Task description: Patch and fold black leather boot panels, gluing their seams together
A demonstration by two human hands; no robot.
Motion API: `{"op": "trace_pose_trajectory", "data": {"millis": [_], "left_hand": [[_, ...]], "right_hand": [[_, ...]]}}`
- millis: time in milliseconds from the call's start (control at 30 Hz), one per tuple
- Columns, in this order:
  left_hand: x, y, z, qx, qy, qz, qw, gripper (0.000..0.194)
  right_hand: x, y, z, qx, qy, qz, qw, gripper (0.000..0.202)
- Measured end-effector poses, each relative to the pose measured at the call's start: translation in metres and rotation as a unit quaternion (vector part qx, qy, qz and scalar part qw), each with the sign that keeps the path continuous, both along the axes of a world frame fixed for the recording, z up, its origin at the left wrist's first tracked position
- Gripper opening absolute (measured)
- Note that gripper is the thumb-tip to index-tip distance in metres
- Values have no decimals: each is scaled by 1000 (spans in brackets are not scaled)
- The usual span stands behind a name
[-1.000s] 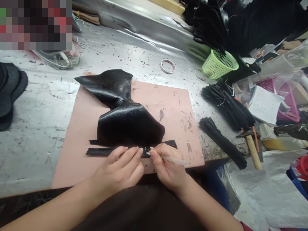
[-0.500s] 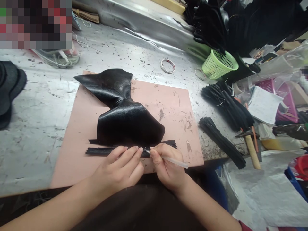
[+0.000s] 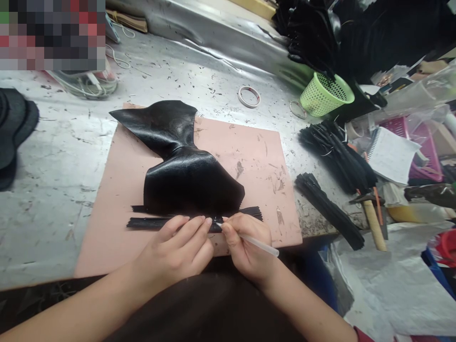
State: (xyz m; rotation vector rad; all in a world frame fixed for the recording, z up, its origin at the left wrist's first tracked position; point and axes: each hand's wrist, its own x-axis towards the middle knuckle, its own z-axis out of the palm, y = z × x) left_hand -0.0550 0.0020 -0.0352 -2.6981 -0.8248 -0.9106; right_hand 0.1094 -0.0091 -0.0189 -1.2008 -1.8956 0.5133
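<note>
My left hand (image 3: 187,244) has its fingers curled and pressed on a black zipper strip (image 3: 146,222) that lies along the near part of a pink board (image 3: 96,237). In my right hand (image 3: 249,242) is a slim translucent white pen (image 3: 261,246). Its tip meets the zipper strip just right of my left fingertips, where small pale marks show. Directly beyond the strip lies a shiny black leather piece (image 3: 192,183), wide at both ends and narrow in the middle. A second black strip (image 3: 138,208) pokes out from under its near edge.
A roll of tape (image 3: 249,97) and a green basket (image 3: 326,95) stand farther back. To the right are bundles of black zippers (image 3: 329,209), a wooden-handled hammer (image 3: 374,225) and a spiral notebook (image 3: 394,154). Black cut pieces (image 3: 16,137) lie at the left.
The pen has tilted slightly, its back end a little lower, with its tip still at the zipper strip. My left hand and the leather piece have stayed in place.
</note>
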Motion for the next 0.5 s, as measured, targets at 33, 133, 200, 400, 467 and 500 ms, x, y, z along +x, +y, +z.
{"op": "trace_pose_trajectory", "data": {"millis": [33, 133, 200, 400, 467, 500], "left_hand": [[0, 0, 0, -1, 2, 0, 1000, 22], [-1, -1, -1, -1, 4, 1, 1000, 22], [-1, -1, -1, 2, 2, 1, 1000, 22], [-1, -1, 1, 0, 10, 2, 1000, 23], [-1, -1, 1, -2, 9, 3, 1000, 23], [-1, -1, 2, -4, 9, 2, 1000, 23]], "right_hand": [[0, 0, 0, 2, -1, 0, 1000, 15], [0, -1, 1, 2, -3, 1, 1000, 15], [0, -1, 2, -3, -2, 8, 1000, 16], [1, -2, 1, -5, -5, 12, 1000, 16], [0, -1, 1, -4, -6, 8, 1000, 16], [0, -1, 0, -2, -6, 6, 1000, 16]]}}
